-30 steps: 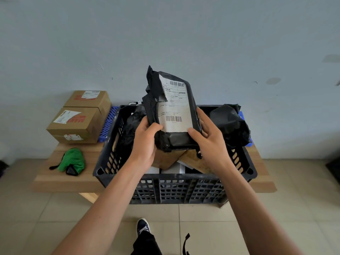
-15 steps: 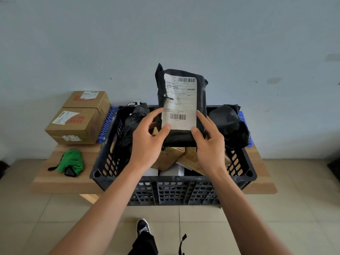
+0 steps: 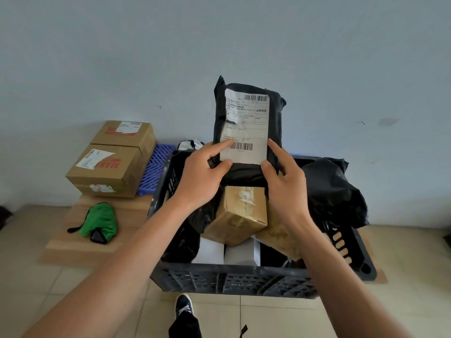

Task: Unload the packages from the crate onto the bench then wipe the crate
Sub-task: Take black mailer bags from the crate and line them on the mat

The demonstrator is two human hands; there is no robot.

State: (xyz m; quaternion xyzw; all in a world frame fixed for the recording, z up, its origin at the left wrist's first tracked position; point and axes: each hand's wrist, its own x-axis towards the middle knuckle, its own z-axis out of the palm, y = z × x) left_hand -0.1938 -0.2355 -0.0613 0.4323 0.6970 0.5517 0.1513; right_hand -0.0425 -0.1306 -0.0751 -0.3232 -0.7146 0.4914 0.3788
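Tan tiled floor (image 3: 280, 318) under a plain pale wall (image 3: 122, 57), with a low wooden bench (image 3: 80, 250) running across the middle. Nearest the camera, at 6 o'clock, was the person's black shoe (image 3: 184, 304). Just past it sat the black slatted crate (image 3: 231, 280) on the bench, stuffed with a tan box (image 3: 238, 215) tipped on its corner, a couple of white boxes (image 3: 238, 253) under it and a lumpy black bag (image 3: 334, 191) slumped over the 3 o'clock side. Both hands were up over the crate holding a black mailer package (image 3: 249, 130) upright, label facing the camera. The left hand (image 3: 202, 176) pinched its lower left corner, thumb on the front, index finger laid out across the label by the barcode. The right hand (image 3: 284, 189) gripped the lower right corner, thumb on the front and fingers curled round the edge. So the package was clear of the crate, in the air above it. Out at 9 o'clock on the bench lay a green cloth (image 3: 100, 222), and beyond that, around 10 o'clock, were two cardboard boxes (image 3: 109, 169) against the wall with a blue slatted panel (image 3: 155, 172) beside them.
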